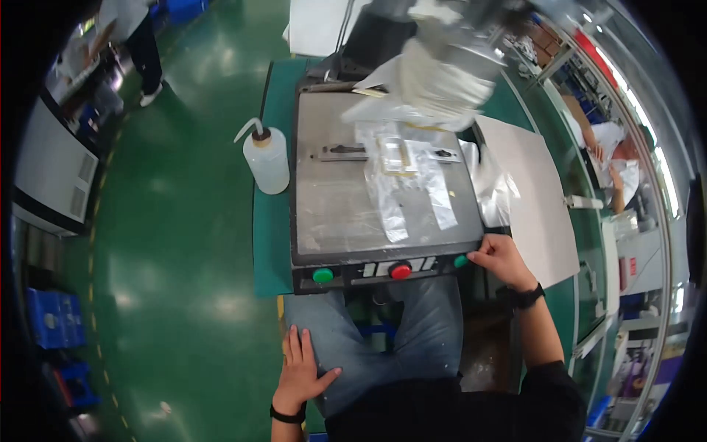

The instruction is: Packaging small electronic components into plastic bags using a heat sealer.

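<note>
My left hand [300,370] lies on my left thigh with its fingers stretched and spread, holding nothing. At the front right corner of a grey bench machine [331,214], my right hand [502,259] is curled closed, its thumb at the right green button [461,261]. Whether the thumb presses the button or only touches it, I cannot tell. A red button [401,272] and another green button [323,275] sit along the same front panel. On the bed, a small rectangular frame [396,156] with yellowish edges lies among clear tape strips [387,202]. Above the bed, the film-wrapped upper part [442,81] is blurred.
A white squeeze bottle [266,162] with a bent spout stands left of the machine on a green table top [274,243]. Crumpled clear film [492,184] and a pale board [537,199] lie to the right. Other people work at the far left and right.
</note>
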Motion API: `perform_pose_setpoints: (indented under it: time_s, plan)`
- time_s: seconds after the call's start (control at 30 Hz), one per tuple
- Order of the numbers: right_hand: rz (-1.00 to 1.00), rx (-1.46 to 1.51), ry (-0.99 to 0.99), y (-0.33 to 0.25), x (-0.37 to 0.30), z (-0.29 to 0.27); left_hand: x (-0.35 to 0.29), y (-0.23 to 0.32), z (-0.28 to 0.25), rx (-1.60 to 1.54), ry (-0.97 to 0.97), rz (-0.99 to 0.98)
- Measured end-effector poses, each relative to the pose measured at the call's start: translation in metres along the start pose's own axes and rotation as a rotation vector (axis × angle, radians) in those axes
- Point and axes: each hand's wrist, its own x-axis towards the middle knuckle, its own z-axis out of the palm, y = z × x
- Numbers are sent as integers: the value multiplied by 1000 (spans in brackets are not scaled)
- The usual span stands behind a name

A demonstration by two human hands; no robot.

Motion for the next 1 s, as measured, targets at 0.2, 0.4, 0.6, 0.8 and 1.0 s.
perform_pose_setpoints:
  time_s: [0.2, 0.4, 0.6, 0.8, 1.0]
  plan:
    - [-197, -167, 45, 9, 3, 0, 44, 53, -31, 259, -230, -229]
    - [-316, -91, 116, 18, -5, 6, 72, 66, -31, 511, -267, -307]
    - [-347, 77, 116, 29, -6, 5, 77, 61, 3, 642, -202, -346]
    - [-361, 40, 72, 30, -1, -4, 90, 92, 2, 724, -323, -410]
    - [-277, 103, -36, 25, 6, 3, 106, 68, 15, 741, -230, -430]
